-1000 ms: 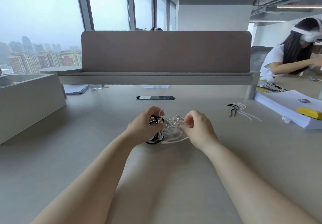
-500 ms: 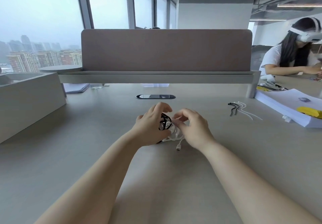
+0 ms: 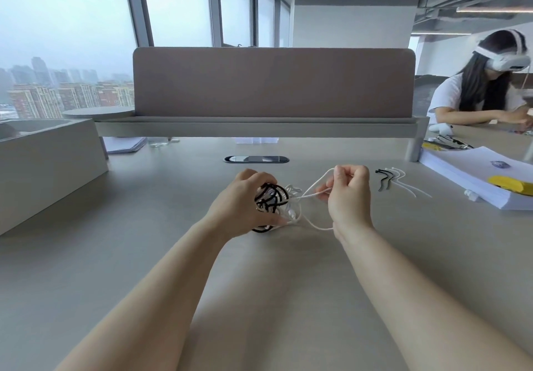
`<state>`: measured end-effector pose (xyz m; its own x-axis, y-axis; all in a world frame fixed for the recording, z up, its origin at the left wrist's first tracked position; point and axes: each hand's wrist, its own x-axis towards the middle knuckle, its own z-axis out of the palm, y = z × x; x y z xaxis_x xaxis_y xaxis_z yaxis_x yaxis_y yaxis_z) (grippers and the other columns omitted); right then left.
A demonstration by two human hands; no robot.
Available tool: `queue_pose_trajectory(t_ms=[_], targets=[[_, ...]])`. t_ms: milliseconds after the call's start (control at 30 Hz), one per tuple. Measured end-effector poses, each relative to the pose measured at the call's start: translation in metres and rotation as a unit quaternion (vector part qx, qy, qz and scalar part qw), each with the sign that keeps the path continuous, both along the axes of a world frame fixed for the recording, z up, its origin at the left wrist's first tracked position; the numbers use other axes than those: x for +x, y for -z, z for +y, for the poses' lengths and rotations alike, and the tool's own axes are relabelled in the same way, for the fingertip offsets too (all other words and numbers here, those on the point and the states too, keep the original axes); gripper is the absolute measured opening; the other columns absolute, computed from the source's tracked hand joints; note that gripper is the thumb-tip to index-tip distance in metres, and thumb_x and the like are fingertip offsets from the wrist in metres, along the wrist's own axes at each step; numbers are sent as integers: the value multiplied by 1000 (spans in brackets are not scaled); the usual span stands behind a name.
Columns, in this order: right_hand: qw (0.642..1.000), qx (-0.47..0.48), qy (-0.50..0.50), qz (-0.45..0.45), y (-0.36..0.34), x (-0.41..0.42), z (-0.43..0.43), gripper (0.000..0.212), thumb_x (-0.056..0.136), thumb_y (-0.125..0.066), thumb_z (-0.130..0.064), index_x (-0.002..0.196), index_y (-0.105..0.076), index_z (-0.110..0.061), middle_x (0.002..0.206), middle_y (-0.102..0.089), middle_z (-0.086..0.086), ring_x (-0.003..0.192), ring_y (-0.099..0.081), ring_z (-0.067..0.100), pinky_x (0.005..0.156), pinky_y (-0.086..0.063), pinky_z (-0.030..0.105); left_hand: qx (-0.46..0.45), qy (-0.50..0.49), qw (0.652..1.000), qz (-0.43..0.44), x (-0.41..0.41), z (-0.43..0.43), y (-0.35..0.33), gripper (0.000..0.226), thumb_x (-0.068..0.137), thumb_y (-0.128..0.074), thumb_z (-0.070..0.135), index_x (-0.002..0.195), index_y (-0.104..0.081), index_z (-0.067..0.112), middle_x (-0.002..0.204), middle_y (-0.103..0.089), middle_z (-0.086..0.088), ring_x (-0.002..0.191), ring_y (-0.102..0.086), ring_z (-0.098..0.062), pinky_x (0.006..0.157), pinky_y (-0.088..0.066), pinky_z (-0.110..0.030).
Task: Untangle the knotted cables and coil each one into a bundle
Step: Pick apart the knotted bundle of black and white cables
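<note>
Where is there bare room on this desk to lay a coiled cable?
Bare desk lies between the left hand and the grey box, also between the forearms. Crowded: tangle at the right hand; ties and paper stack beyond it.

Both bare arms reach forward from the bottom corners and converge toward the middle, the left forearm (image 3: 161,284) and the right forearm (image 3: 403,281) angled in toward each other. The left hand (image 3: 240,202) is turned back-up with its fingers curled over and its thumb under the tangle of black and white cables (image 3: 271,199). The right hand (image 3: 350,197), just beside it and slightly higher, is closed in a loose fist, pinching a white cable (image 3: 315,184) at its fingertips.
</note>
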<state>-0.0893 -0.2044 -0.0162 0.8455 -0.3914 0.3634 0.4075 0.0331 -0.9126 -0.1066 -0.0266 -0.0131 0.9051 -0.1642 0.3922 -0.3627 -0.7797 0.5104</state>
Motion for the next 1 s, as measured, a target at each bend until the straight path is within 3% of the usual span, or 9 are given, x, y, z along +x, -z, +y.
queue_pose_trajectory(t_ms=[67, 167, 267, 433, 567, 700, 800, 900, 1000], targets=[[999, -37, -15, -1, 0, 0, -3, 14, 100, -40, -15, 88, -43, -21, 70, -45, -1, 46, -47, 0, 62, -53, 37, -60, 1, 998, -17, 1, -4, 0, 72, 59, -90, 32, 122, -54, 27, 122, -41, 10, 100, -51, -12, 84, -43, -25], [976, -214, -33, -18, 4, 0, -5, 5, 94, -53, -19, 93, -56, -23, 76, -47, -6, 58, -45, 0, 68, -42, 27, -165, 1, 986, 1, 3, -6, 1, 60, 69, -85, 24, 120, -54, 27, 122, -46, 10, 104, -54, -9, 79, -47, -17], [936, -346, -66, -3, 10, -1, -1, 2, 84, -68, -34, 84, -66, -32, 92, -41, -10, 81, -46, -5, 75, -35, 17, -271, 24, 962, 20, 5, 0, 4, 41, 81, -75, 12, 113, -56, 30, 124, -54, 10, 107, -58, -5, 91, -46, -19], [872, -486, -43, 43, 13, -2, -2, 20, 86, -63, -43, 104, -69, -35, 102, -44, -12, 93, -50, 9, 77, -40, 28, -375, 48, 924, 57, -2, 4, -1, 44, 83, -58, -10, 110, -59, 24, 123, -57, 3, 74, -60, 14, 79, -49, -20], [913, -404, -39, 38, 13, 2, -1, 12, 91, -57, -40, 84, -65, -34, 83, -63, -13, 86, -60, 14, 74, -46, 30, -375, 40, 923, 77, -1, 7, -3, 43, 83, -53, -10, 111, -61, 21, 115, -58, 8, 68, -61, 11, 66, -48, -12], [950, -310, 6, 27, 17, 7, -3, 15, 93, -56, -33, 82, -65, -28, 67, -63, -10, 74, -60, 20, 69, -48, 35, -362, 61, 927, 74, 0, 9, 1, 43, 84, -61, -8, 103, -61, 30, 117, -59, 13, 84, -66, -2, 75, -50, -23], [960, -276, 51, 15, 19, 10, -6, 16, 93, -55, -30, 81, -64, -25, 78, -66, -4, 78, -59, 26, 73, -50, 40, -286, 16, 957, 36, 3, 8, 3, 35, 81, -74, 9, 99, -58, 34, 109, -58, 23, 75, -64, 0, 67, -49, -21], [962, -256, 93, 23, 18, 13, -6, 17, 94, -52, -27, 79, -61, -27, 92, -64, -2, 88, -57, 24, 81, -46, 42, -257, -55, 965, -5, 8, 7, 5, 21, 78, -79, 29, 90, -62, 32, 93, -67, 14, 80, -66, -11, 72, -51, -28], [961, -243, 125, 40, 17, 12, -4, 20, 95, -50, -27, 77, -59, -29, 95, -58, -6, 93, -55, 23, 85, -42, 40, -212, -90, 973, -27, 10, 6, 3, 12, 81, -74, 38, 86, -66, 30, 83, -68, 14, 79, -63, -8, 69, -48, -24]])
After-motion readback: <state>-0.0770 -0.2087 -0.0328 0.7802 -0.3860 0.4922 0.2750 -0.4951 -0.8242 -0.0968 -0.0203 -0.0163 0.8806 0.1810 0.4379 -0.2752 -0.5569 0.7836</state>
